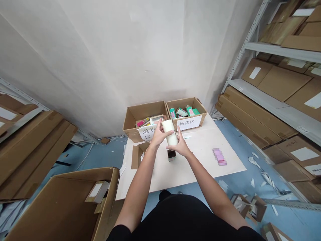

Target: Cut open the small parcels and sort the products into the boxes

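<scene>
Both my hands hold a cream-white cylindrical tube (170, 131) upright over a low white table (200, 157). My left hand (158, 135) wraps its upper part from the left. My right hand (181, 146) grips its lower part from the right. A small dark object (172, 155) sits on the table just under the tube. Behind stand two open cardboard boxes with paper labels: the left box (140, 117) holds pink and white packs, the right box (187, 113) holds green packs.
A pink blurred item (219, 156) lies on the table's right part. A small open carton (137, 154) sits at its left. A large open cardboard box (67, 204) stands at lower left. Shelves with flat cartons (281, 87) line the right. Paper scraps litter the blue floor.
</scene>
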